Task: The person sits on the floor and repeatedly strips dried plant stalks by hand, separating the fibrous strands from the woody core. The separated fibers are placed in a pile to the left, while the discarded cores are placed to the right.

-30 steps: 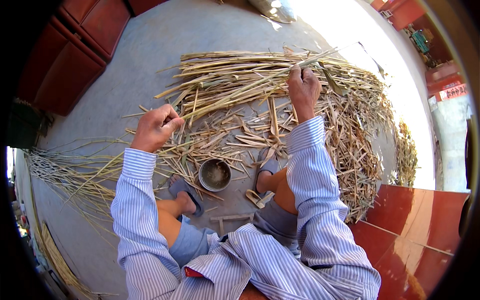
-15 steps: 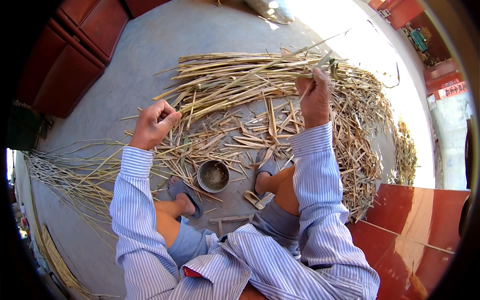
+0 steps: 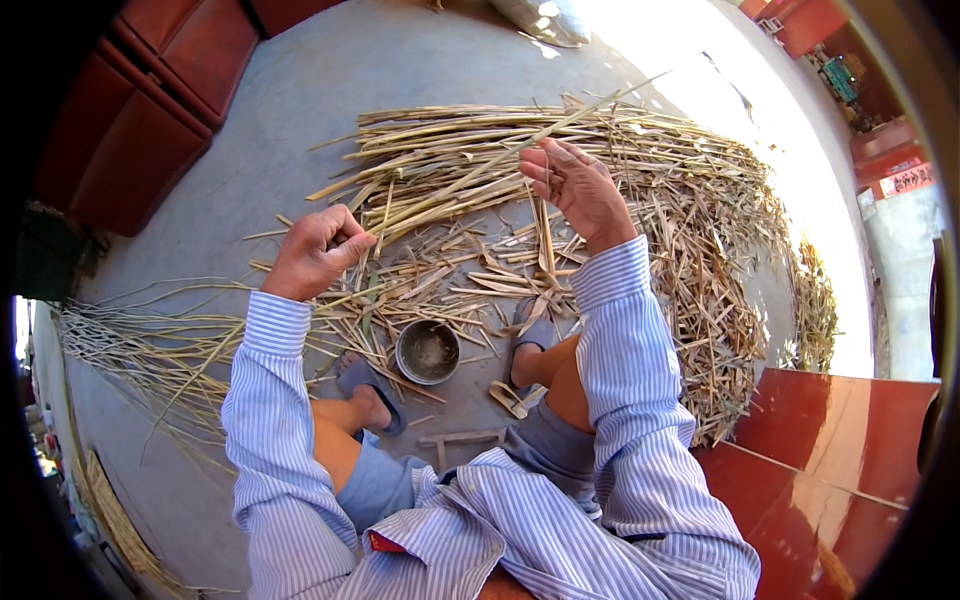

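My left hand (image 3: 322,250) is closed in a pinch around the lower end of a long, pale straw-coloured stalk (image 3: 590,112). The stalk slants up to the far right, above the pile of similar stalks (image 3: 430,150) on the floor. My right hand (image 3: 578,192) is beside the stalk's middle, fingers spread and palm partly turned up. Whether its fingertips touch the stalk is hard to tell. Dry husks and leaf strips (image 3: 705,290) are heaped to the right of the pile, and more scraps are scattered under both hands.
A round metal bowl (image 3: 428,352) stands between my sandalled feet. Thin branching stems (image 3: 150,345) spread over the floor at left. Dark red furniture (image 3: 150,120) stands at far left, a glossy red panel (image 3: 800,430) at near right. A pale sack (image 3: 545,20) lies at the back.
My right hand has opened and moved left; the leaf strip it was pinching is no longer in it. My left hand keeps its grip, shifted slightly right.
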Demonstrator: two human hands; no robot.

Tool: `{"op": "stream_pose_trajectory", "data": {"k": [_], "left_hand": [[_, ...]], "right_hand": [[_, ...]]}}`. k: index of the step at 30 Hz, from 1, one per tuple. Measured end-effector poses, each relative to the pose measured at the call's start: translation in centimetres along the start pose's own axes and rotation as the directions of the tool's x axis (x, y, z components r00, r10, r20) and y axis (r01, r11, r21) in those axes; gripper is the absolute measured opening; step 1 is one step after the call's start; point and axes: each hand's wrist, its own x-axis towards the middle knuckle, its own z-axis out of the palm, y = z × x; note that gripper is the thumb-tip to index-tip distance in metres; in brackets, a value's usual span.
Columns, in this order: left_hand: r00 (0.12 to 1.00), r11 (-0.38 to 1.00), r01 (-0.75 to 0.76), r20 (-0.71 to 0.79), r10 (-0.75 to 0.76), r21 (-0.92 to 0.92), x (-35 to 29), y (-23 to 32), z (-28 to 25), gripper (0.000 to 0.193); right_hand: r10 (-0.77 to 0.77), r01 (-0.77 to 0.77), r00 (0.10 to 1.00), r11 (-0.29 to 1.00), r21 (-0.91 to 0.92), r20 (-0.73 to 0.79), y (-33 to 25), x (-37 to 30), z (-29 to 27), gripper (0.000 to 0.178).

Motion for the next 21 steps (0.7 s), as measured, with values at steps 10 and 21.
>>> {"op": "stream_pose_trajectory", "data": {"k": [10, 21], "left_hand": [[0.993, 0.993, -0.081, -0.079, 0.087, 0.081, -0.2, -0.3, 0.6, 0.019], [0.930, 0.989, -0.114, -0.360, 0.073, -0.093, 1.1, -1.0, 1.5, 0.015]], "right_hand": [[-0.113, 0.117, 0.993, 0.976, -0.183, 0.031, 3.8, 0.9, 4.7, 0.025], [-0.124, 0.119, 0.992, 0.937, -0.328, 0.008, 2.7, -0.1, 4.8, 0.033]]}}
